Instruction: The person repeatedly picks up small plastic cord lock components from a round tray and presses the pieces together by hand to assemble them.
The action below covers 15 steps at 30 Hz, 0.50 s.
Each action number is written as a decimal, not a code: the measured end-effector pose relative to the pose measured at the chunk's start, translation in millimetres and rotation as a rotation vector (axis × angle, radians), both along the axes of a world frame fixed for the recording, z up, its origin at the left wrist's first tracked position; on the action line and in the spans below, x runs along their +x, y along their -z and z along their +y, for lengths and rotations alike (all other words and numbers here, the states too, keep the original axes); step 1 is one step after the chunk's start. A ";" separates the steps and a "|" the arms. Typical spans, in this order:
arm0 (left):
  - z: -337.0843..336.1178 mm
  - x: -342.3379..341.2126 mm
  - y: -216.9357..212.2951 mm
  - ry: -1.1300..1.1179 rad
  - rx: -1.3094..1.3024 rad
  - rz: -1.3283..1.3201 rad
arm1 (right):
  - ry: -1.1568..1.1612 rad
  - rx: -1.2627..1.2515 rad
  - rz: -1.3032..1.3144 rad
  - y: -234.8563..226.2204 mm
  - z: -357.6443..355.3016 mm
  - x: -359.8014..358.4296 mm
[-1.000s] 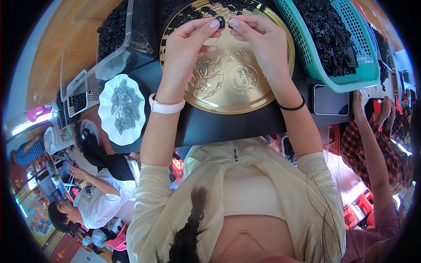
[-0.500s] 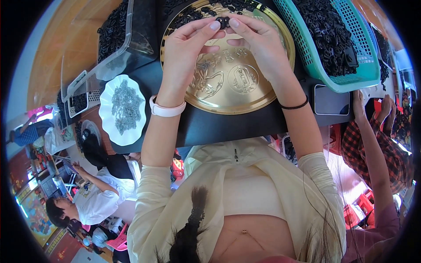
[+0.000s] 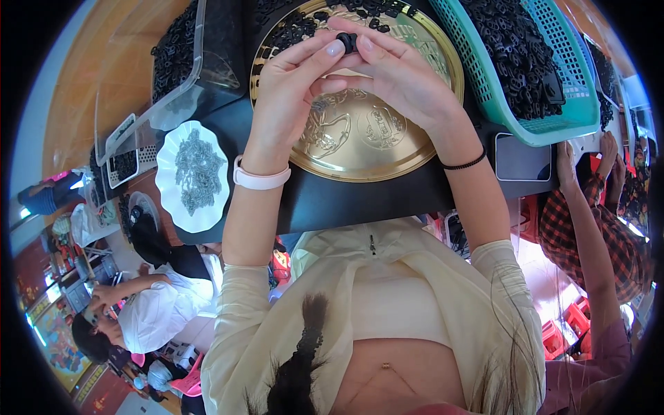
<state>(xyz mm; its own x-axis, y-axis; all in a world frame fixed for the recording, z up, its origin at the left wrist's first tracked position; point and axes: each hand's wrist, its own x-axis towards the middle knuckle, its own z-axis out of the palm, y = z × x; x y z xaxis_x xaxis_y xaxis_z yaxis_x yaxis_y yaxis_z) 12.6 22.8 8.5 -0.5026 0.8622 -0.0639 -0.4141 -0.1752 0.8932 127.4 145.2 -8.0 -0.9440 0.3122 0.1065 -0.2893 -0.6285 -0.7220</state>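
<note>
Between the fingertips of both hands I pinch one small black part (image 3: 348,43), rounded and ring-like; its exact kind is too small to tell. My left hand (image 3: 294,86) grips it from the left with thumb and forefinger. My right hand (image 3: 404,79) holds its other side, thumb pressed against it. Both hands are over a round gold tray (image 3: 353,164) with embossed patterns. More loose black parts (image 3: 294,34) lie along the tray's far side.
A white scalloped dish (image 3: 166,169) of small clear or silvery pieces stands left, near a clear plastic bin (image 3: 200,52) of black parts. At right are a green basket (image 3: 508,117) heaped with black parts and a phone (image 3: 523,158). Other people sit on both sides.
The black part has turned between my fingertips and sits slightly lower. My right fingers have shifted over behind it, closer to the left hand. At left, a seated person has raised a hand.
</note>
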 end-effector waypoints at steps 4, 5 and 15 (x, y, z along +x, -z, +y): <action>0.2 2.5 -0.4 -0.008 0.007 0.004 | -0.073 0.045 -0.039 -2.4 1.3 2.3; -0.1 2.7 -0.8 -0.007 0.011 0.013 | -0.074 0.028 -0.053 -3.1 0.6 2.6; 39.9 1.6 -46.5 -0.239 0.183 0.442 | 0.137 -0.319 0.067 -7.3 -19.1 -5.6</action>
<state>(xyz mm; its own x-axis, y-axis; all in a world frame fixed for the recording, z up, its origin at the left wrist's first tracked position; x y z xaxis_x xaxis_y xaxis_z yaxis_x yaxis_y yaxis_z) 14.3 62.7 55.0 -0.6316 0.6974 0.3387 0.0649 -0.3877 0.9195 121.8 126.2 -0.7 -0.8855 0.4626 0.0431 -0.4261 -0.7718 -0.4719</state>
